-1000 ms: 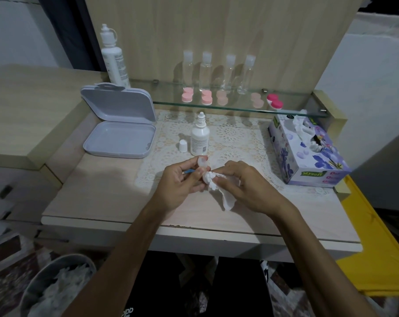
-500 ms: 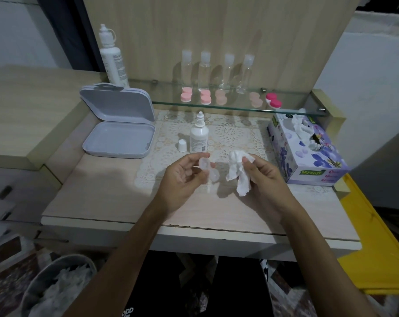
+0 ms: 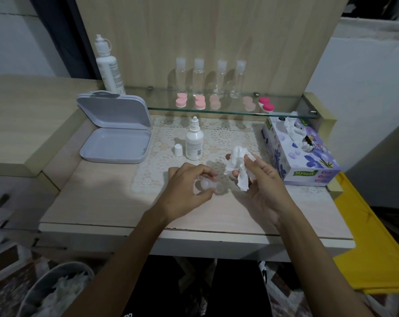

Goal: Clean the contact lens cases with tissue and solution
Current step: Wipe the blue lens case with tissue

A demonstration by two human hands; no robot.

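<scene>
Left hand [image 3: 189, 186] curled round clear lens case [image 3: 208, 184], pinched low over table [image 3: 97, 197], probably to expose its wells. Right hand [image 3: 260, 179] gripping crumpled tissue [image 3: 237, 170] just beside, apart from case; likely regripping for a fresh patch. Uncapped solution bottle [image 3: 194, 143] upright behind, cap [image 3: 178, 149] beside it, within reach. Case largely hidden by fingers, blurred; wells, wetness not discernible. Pink cases [image 3: 200, 102] on glass shelf [image 3: 285, 112].

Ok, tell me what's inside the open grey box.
The grey box shows only its bare tray; nothing lies in it. Its raised lid hides the shelf end and the base of the tall white bottle behind.
</scene>
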